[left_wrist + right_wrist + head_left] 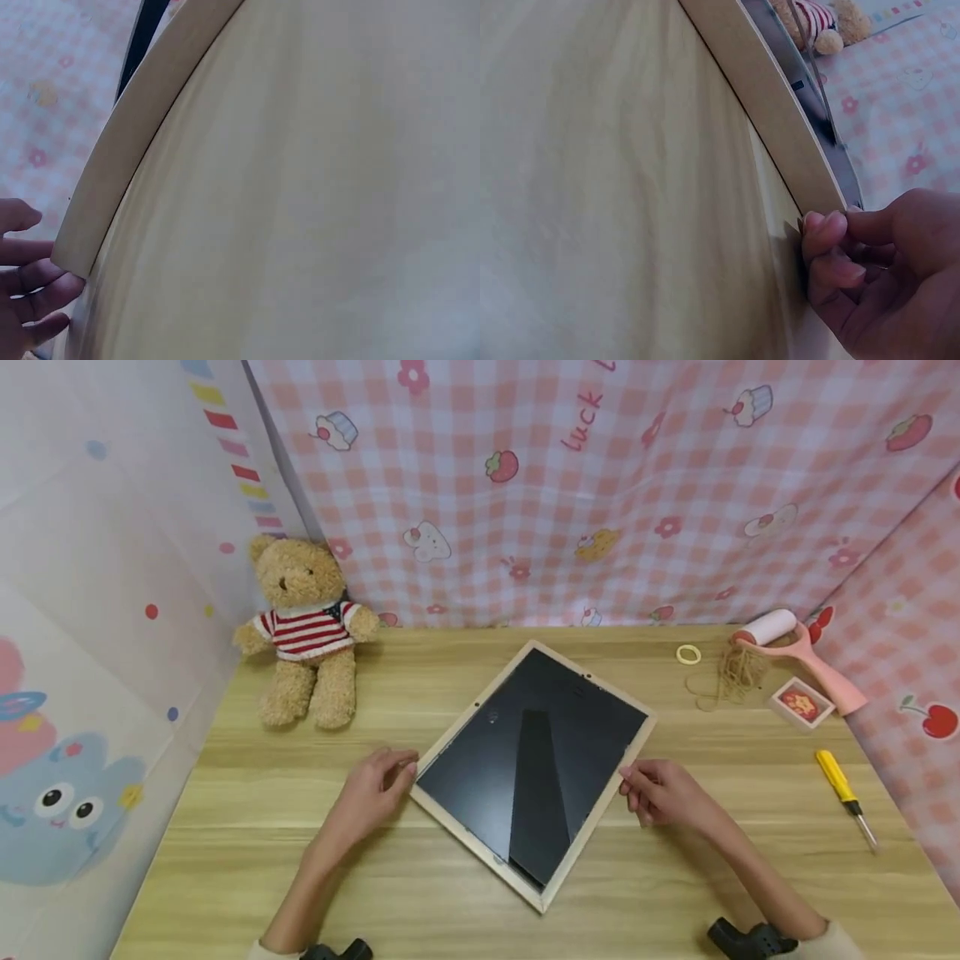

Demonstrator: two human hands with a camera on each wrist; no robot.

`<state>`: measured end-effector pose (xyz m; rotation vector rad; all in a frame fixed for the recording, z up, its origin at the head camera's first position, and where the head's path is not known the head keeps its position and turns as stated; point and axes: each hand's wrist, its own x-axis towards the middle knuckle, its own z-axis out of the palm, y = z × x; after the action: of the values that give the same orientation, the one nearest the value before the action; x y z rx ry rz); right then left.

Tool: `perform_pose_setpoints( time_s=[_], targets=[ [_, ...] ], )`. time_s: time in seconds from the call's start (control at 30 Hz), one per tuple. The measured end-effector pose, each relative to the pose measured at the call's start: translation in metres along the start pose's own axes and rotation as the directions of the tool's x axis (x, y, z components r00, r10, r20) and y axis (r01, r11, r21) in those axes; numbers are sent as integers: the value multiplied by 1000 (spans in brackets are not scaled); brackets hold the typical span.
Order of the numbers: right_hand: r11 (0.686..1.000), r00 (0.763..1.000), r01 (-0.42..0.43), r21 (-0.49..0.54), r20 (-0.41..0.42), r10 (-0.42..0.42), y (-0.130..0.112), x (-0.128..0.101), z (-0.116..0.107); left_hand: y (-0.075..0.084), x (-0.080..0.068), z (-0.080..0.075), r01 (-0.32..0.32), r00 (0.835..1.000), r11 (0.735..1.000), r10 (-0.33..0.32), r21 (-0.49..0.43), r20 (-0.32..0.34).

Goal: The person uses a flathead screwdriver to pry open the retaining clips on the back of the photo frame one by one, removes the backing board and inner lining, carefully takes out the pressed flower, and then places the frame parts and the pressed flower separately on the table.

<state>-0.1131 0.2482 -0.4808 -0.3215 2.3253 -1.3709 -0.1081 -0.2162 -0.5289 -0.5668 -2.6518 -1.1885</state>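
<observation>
A picture frame (472, 847) with a pale wooden rim lies face down and turned diagonally on the wooden table (300, 860). Its black backing (487, 760) and folded stand (536, 793) face up. My left hand (375, 789) rests on the table with its fingertips touching the frame's left corner (71, 259); the fingers (34, 289) lie fairly straight. My right hand (660, 793) pinches the frame's right corner (817, 199), thumb on top and curled fingers (825, 232) against the edge.
A teddy bear (307, 631) in a striped jumper sits at the back left. At the back right lie a yellow ring (687, 653), a tangle of twine (738, 672), a pink lint roller (795, 652) and a small box (801, 702). A yellow screwdriver (843, 793) lies at the right. Cloth walls enclose three sides.
</observation>
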Motion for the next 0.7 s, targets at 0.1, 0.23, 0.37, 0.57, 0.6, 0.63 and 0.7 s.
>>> perform_pose_setpoints(
  time_s=[0.1,0.23,0.37,0.57,0.6,0.63,0.7],
  targets=[
    [994,999,43,-100,-19,-45,-2,9,-6,17,-11,2,-15,999,998,12,56,45],
    [967,992,104,-233,-40,-116,-3,28,-15,49,-19,4,14,994,993,-26,115,107],
    [928,970,193,-320,-80,-229,10,58,-20,69,-29,13,59,986,988,-79,141,146],
    [911,968,175,-372,-105,-228,40,101,-28,82,-41,25,96,983,989,-112,117,146],
    [914,972,165,-370,-94,-214,45,106,-29,82,-41,26,95,983,989,-111,114,145],
    [916,977,147,-374,-91,-194,51,109,-30,82,-42,27,95,983,989,-112,115,143],
    [908,979,131,-397,-94,-182,57,111,-32,80,-42,27,95,985,988,-111,118,133]
  ],
)
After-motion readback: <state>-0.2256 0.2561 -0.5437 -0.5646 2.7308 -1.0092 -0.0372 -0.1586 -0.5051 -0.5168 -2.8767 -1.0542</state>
